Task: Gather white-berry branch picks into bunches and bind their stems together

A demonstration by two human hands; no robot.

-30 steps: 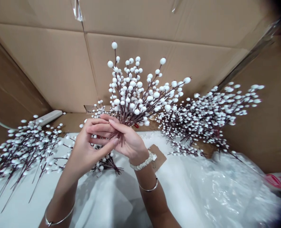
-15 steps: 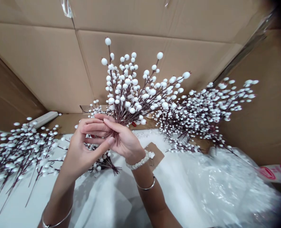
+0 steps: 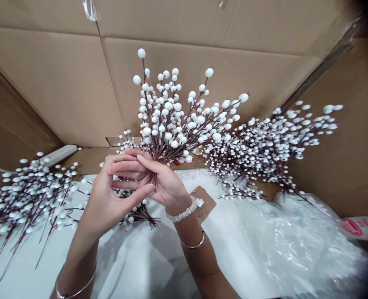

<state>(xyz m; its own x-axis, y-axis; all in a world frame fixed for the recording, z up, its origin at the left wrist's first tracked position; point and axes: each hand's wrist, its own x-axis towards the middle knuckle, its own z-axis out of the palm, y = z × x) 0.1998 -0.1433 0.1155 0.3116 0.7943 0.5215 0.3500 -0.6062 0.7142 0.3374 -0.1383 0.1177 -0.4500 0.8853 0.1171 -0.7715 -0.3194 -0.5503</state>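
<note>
a worker's 2 bare hands meet at 1 bunch of white-berried sprays (image 3: 173,120), which fans out beyond the fingertips. the right hand (image 3: 169,185) is closed around the gathered stems (image 3: 159,154); the left hand (image 3: 109,187) curves just beside it, thumb and fingers apart, though whether they press the stem ends cannot be told. loose sprays (image 3: 31,195) lie left of the left hand; a dense pile (image 3: 258,145) lies beyond and right of the right hand, with crumpled clear plastic (image 3: 296,245) nearer the body. should the right hand's hold slacken, thin stems could slide out; an uneven push from the left could stagger the ends, and spreading berries could snag on the pile.
</note>
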